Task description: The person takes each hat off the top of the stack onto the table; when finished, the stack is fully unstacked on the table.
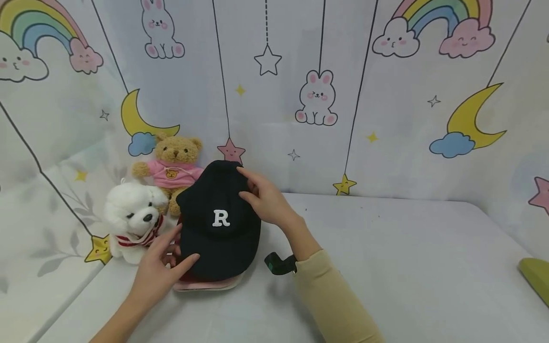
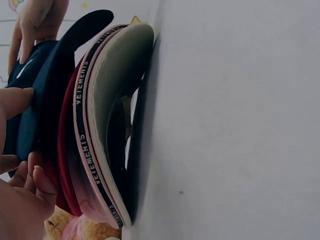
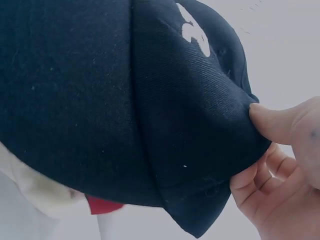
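Observation:
A black baseball cap (image 1: pixel 220 255) with a white letter R lies on top of a stack of caps, its brim toward me. My left hand (image 1: pixel 159 269) pinches the brim at its left edge, thumb on top and fingers curled beneath. With thumb and fingers, my right hand (image 1: pixel 270 202) grips the upper right of the crown; the right wrist view shows the cap's edge between them. Under the black cap, the left wrist view shows a red cap (image 2: pixel 64 145) and a pink cap (image 2: pixel 94 202) whose brim edge carries VETEMENTS lettering.
A white plush dog (image 1: pixel 133 209) with a red-striped scarf sits left of the caps. Behind it is a brown teddy bear (image 1: pixel 173 171) in a pink top. The white tabletop (image 1: pixel 386 267) meets a printed backdrop (image 1: pixel 279 133). A green object (image 1: pixel 536 276) lies at the right edge.

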Motion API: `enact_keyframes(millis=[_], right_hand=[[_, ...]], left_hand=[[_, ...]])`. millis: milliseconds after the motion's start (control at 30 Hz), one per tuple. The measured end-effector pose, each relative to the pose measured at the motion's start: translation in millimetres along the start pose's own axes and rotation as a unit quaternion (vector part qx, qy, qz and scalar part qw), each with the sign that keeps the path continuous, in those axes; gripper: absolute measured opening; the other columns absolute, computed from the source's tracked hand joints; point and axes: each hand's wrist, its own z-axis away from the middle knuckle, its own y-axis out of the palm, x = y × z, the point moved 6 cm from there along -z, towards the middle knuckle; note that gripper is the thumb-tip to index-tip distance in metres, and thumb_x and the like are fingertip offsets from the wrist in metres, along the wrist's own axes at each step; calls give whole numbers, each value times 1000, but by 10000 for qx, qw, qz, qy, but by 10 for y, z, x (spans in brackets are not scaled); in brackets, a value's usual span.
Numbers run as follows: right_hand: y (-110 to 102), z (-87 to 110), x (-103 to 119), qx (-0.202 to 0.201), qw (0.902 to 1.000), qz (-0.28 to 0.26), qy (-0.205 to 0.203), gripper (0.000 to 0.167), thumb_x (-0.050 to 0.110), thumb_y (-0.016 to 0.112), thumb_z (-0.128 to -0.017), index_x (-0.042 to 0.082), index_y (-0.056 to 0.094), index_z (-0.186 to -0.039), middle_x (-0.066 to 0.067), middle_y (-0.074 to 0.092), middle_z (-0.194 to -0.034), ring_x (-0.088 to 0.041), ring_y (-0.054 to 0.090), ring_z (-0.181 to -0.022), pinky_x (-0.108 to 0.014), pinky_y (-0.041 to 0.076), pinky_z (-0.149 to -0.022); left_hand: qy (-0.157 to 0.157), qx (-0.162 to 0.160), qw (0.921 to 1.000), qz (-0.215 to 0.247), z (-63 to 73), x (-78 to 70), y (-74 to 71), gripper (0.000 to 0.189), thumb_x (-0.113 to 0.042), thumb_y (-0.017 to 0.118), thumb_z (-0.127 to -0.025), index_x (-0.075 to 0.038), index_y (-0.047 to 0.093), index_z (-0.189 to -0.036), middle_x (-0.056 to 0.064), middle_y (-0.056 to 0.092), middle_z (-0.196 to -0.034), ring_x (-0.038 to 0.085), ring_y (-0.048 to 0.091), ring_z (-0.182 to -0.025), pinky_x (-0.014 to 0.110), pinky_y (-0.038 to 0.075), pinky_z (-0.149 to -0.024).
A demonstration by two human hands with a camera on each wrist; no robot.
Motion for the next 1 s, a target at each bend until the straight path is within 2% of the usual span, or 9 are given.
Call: enact_keyframes(millis=[300,433,633,1000], right_hand=[[-232,3,-23,-194,9997,-25,146,54,6,62,-101,10,45,-152,-13,56,-128,-25,52,-101,-33,47,-90],[-355,2,-61,-285,9995,-22,141,54,5,62,-101,8,46,-152,-14,56,-127,-27,52,-96,-36,46,-86],[-511,22,-176,-433,9984,-46,369,49,5,63,-100,2,49,-147,-14,54,-106,-28,52,-88,-36,46,-77],[-859,132,-354,-739,9934,-133,870,45,9,62,-101,4,53,-144,-13,55,-111,-29,55,-97,-39,48,-80]], left_hand=[[329,56,9994,70,-168,-93,162,70,-8,84,-82,-2,53,-144,6,52,-97,15,49,-79,17,43,-65],[470,122,9987,176,-239,-143,257,71,-9,84,-83,-3,52,-145,5,52,-99,17,50,-80,18,43,-66],[580,116,9981,197,-331,-225,349,73,-11,85,-82,-3,52,-146,6,54,-103,18,50,-82,18,44,-67],[437,448,9976,289,-529,-508,556,72,-14,84,-84,-1,50,-146,11,57,-113,19,52,-86,24,48,-70]])
